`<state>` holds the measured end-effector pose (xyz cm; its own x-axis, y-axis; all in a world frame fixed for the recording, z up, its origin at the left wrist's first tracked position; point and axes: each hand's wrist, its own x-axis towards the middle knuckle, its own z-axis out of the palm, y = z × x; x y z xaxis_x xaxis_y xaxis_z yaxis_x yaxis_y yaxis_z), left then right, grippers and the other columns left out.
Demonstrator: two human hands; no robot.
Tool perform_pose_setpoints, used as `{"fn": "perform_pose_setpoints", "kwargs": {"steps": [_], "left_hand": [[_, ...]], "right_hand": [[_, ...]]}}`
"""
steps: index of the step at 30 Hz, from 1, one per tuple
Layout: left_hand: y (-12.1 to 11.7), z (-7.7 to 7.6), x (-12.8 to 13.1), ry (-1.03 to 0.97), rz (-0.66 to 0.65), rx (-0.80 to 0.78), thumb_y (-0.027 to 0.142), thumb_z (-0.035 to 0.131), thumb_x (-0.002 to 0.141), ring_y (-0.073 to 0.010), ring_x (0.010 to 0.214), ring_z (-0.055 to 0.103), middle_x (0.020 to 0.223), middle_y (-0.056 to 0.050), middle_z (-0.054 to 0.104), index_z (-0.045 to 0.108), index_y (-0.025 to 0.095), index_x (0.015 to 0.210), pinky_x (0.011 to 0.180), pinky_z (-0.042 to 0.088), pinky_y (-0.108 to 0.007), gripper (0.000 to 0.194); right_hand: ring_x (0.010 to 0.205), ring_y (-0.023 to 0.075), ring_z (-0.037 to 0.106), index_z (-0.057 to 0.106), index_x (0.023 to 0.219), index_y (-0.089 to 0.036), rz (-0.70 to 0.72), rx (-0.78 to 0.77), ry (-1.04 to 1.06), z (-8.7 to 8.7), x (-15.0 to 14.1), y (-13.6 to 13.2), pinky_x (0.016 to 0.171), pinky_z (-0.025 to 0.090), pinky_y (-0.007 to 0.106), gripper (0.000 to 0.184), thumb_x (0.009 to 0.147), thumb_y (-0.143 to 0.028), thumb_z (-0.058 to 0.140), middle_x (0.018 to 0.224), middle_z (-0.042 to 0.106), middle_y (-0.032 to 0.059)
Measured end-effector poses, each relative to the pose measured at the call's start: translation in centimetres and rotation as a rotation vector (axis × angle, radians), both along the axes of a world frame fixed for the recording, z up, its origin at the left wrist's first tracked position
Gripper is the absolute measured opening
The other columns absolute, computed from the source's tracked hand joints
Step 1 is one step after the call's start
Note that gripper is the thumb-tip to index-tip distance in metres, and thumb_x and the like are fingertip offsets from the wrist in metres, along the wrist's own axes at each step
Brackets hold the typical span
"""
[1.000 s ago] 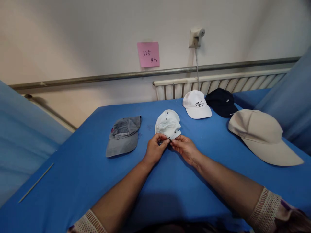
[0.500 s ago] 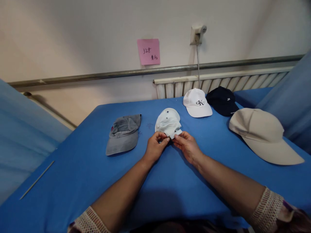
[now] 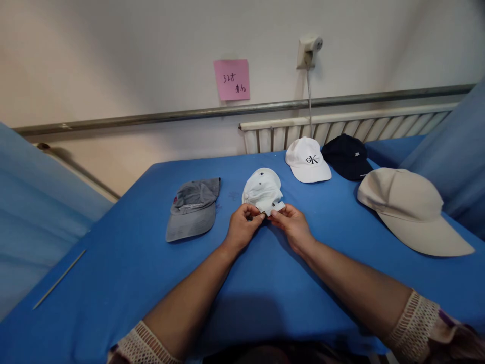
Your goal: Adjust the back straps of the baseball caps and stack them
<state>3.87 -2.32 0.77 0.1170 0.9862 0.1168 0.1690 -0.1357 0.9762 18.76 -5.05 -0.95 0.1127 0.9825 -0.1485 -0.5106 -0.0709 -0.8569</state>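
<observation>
A small white baseball cap (image 3: 263, 186) with a dark blue emblem lies on the blue-covered table, its back strap turned toward me. My left hand (image 3: 244, 225) pinches the strap end at the cap's near edge, thumb against fingers. From the other side, my right hand (image 3: 292, 226) grips the white back strap (image 3: 278, 207) between thumb and fingers. Both sets of fingertips nearly meet and hide part of the strap's fastening. To the left of my hands rests a grey cap (image 3: 193, 210), its brim toward me.
Behind on the right are a white cap with black letters (image 3: 308, 161) and a black cap (image 3: 346, 156). A large beige cap (image 3: 411, 210) sits nearer at right. One thin stick (image 3: 59, 279) lies at far left. A radiator (image 3: 352, 124) and metal rail (image 3: 170, 117) run along the wall.
Both hands keep their hold on the strap with only slight finger movement. The cap stays in place, and the view shifts very slightly.
</observation>
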Motion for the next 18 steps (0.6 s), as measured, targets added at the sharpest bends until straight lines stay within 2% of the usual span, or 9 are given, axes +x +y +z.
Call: {"fn": "perform_pose_setpoints", "kwargs": {"steps": [10,14,18], "left_hand": [[0.34,-0.53,0.10,0.035,0.052,0.060,0.026,0.074,0.067,-0.0118,0.066,0.056,0.069,0.002,0.060,0.055,0.017,0.072,0.066,0.043,-0.024,0.022],[0.34,-0.52,0.30,0.029,0.079,0.069,0.026,0.075,0.065,-0.0120,0.067,0.057,0.070,0.002,0.060,0.054,0.017,0.071,0.066,0.044,-0.023,0.023],[0.25,-0.46,0.47,-0.023,0.072,0.034,0.025,0.075,0.064,-0.0119,0.068,0.057,0.070,0.002,0.060,0.053,0.018,0.072,0.066,0.044,-0.023,0.025]], "right_hand": [[0.072,0.0143,0.063,0.065,0.079,-0.019,-0.025,0.033,-0.044,0.04,-0.09,0.17,0.069,0.043,0.029,0.033,0.062,-0.040,0.083,0.074,0.070,-0.0008],[0.069,0.0137,0.062,0.062,0.076,-0.019,-0.046,0.056,-0.020,0.02,-0.34,0.32,0.068,0.043,0.028,0.036,0.056,-0.035,0.087,0.071,0.070,-0.0004],[0.071,0.0151,0.065,0.062,0.086,-0.020,-0.083,-0.075,0.090,0.06,-0.64,0.09,0.069,0.045,0.029,0.047,0.051,-0.030,0.090,0.073,0.072,-0.0004]]}}
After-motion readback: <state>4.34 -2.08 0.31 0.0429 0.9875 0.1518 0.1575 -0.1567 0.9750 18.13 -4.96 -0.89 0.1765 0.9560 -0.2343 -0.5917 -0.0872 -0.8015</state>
